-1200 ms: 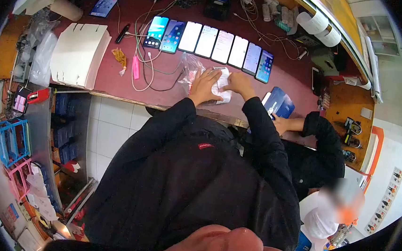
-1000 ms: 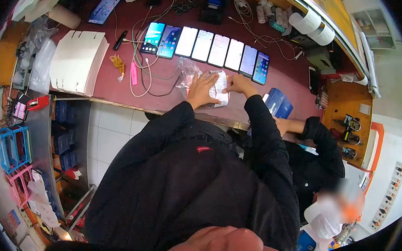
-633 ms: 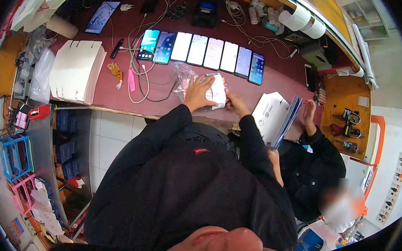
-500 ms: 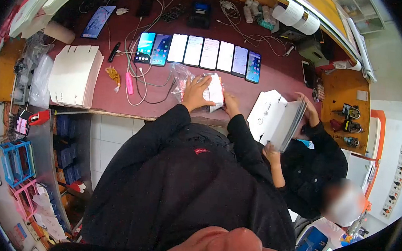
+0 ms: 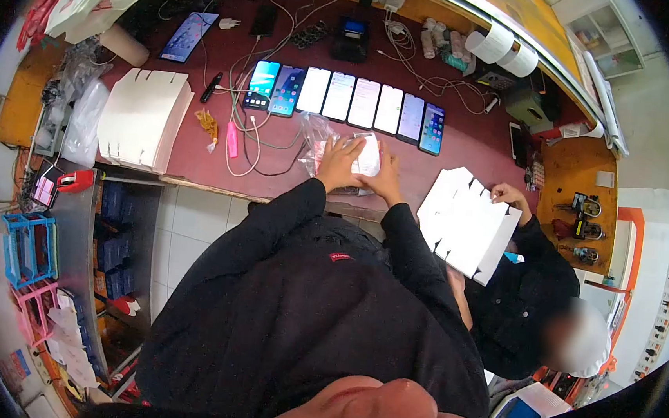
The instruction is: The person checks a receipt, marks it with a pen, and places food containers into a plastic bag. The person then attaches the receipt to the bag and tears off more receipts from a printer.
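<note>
Both my hands are at a small white packet (image 5: 368,157) near the front edge of the dark red table. My left hand (image 5: 339,166) lies over its left part, fingers bent round it. At the right side, my right hand (image 5: 385,179) grips the packet with its fingers along the edge. Crumpled clear plastic (image 5: 315,131) sticks out to the left of my left hand. Whatever lies under my palms is hidden, and the packet's contents cannot be made out. Behind it stretches a row of several lit smartphones (image 5: 364,104).
At right, a co-worker's hand (image 5: 510,198) holds flat white cardboard (image 5: 471,226) by the table edge. A stack of white cardboard (image 5: 141,119) stands left. Tangled white cables (image 5: 248,127), a pink highlighter (image 5: 233,140) and a tablet (image 5: 188,36) lie on the table.
My right hand has come up along the packet's right side, and the packet sits flatter between my hands. The co-worker has swung the cardboard sheets over, so they now lie flat. The view has shifted slightly.
</note>
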Tool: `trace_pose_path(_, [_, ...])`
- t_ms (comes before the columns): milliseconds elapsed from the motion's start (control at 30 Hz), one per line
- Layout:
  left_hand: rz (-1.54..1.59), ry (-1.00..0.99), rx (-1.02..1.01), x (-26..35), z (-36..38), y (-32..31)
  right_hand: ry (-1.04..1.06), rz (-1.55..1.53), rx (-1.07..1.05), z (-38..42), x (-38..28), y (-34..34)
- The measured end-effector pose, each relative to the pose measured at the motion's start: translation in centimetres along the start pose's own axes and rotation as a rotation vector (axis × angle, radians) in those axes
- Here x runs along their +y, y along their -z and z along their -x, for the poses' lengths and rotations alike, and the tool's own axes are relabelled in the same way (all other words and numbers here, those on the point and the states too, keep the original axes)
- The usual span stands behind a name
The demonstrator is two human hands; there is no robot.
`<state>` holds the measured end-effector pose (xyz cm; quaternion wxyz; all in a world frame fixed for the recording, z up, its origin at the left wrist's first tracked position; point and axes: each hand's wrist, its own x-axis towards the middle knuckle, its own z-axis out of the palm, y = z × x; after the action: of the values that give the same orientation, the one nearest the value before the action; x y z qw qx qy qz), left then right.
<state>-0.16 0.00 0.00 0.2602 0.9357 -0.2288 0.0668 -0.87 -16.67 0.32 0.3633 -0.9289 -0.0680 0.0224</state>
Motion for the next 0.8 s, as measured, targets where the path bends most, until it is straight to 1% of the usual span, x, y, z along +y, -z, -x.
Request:
trace_pose_path(33, [-0.002, 0.006, 0.007, 0.1, 0.2, 0.1, 0.008, 0.002, -0.003, 0.2, -0.1, 0.4])
trace_pose_path(100, [-0.018, 0.041, -0.059, 0.4, 0.1, 0.7, 0.065, -0.072, 0.007, 0.0, -0.9, 1.7])
trace_pose_path(133, [0.081, 0.044, -0.114, 0.6, 0.4, 1.7, -0.020, -0.139, 0.095, 0.3, -1.2, 1.4])
trace_pose_path(167, [0.109, 0.031, -0.154, 0.7, 0.5, 2.8, -0.025, -0.107, 0.180, 0.2, -0.5, 0.8])
trace_pose_path(200, [0.167, 0.012, -0.088, 1.1, 1.0, 3.6, 0.001, -0.072, 0.177, 0.2, -0.4, 0.7])
trace_pose_path(233, [0.224, -0.050, -0.022, 1.0, 1.5, 4.1, 0.109, -0.024, 0.190, 0.2, -1.4, 0.4])
trace_pose_path(267, [0.344, -0.154, 0.140, 0.7, 2.5, 5.4, 0.179, 0.198, 0.130, 0.5, -3.0, 0.0])
trace_pose_path(300, [0.314, -0.117, 0.178, 0.2, 3.7, 5.9, 0.092, 0.361, 0.052, 0.8, -3.8, -1.7])
trace_pose_path(367, [0.338, -0.162, 0.377, -1.0, 6.5, 6.4, 0.243, 0.530, -0.061, 0.8, -5.4, -3.5])
trace_pose_path(400, [0.322, -0.159, 0.397, -2.0, 7.2, 7.3, 0.269, 0.530, -0.055, -0.2, -5.3, -4.1])
trace_pose_path(467, [-0.026, -0.265, 0.521, -4.0, 10.9, 9.3, 0.419, 0.291, 0.041, -1.0, -3.4, -6.1])
trace_pose_path(500, [0.118, -0.111, 0.483, -5.0, 12.9, 9.9, 0.429, 0.298, 0.045, -1.1, -4.0, -5.9])
trace_pose_path(533, [0.266, 0.043, 0.443, -6.1, 15.3, 10.4, 0.409, 0.136, 0.036, -0.9, -4.7, -5.3])
trace_pose_path(567, [0.274, 0.043, 0.460, -7.1, 17.8, 11.0, 0.388, -0.020, 0.023, -0.8, -6.4, -4.3])
trace_pose_path(600, [0.291, 0.143, 0.407, -8.1, 20.4, 11.4, 0.557, 0.126, 0.194, -0.8, -9.4, -3.4])
trace_pose_path(633, [0.310, 0.241, 0.352, -9.2, 23.1, 11.8, 0.566, 0.143, 0.189, -1.2, -11.4, -2.5])
trace_pose_path(667, [0.329, 0.338, 0.291, -10.2, 25.5, 12.1, 0.398, 0.069, 0.013, -1.8, -13.0, -1.7])
trace_pose_path(700, [0.467, 0.555, 0.211, -11.4, 27.6, 12.3, 0.223, -0.010, -0.157, -2.6, -14.3, -1.5])
trace_pose_path(733, [0.598, 0.767, 0.123, -13.0, 29.6, 12.2, 0.296, -0.096, -0.127, -4.3, -15.9, -1.8])
trace_pose_path(767, [0.660, 0.891, 0.202, -15.2, 32.1, 10.5, 0.284, -0.072, -0.121, -5.9, -18.4, -1.9])
trace_pose_path(800, [0.720, 1.014, 0.284, -17.3, 34.6, 8.8, 0.315, -0.060, -0.097, -8.4, -18.6, -2.6])
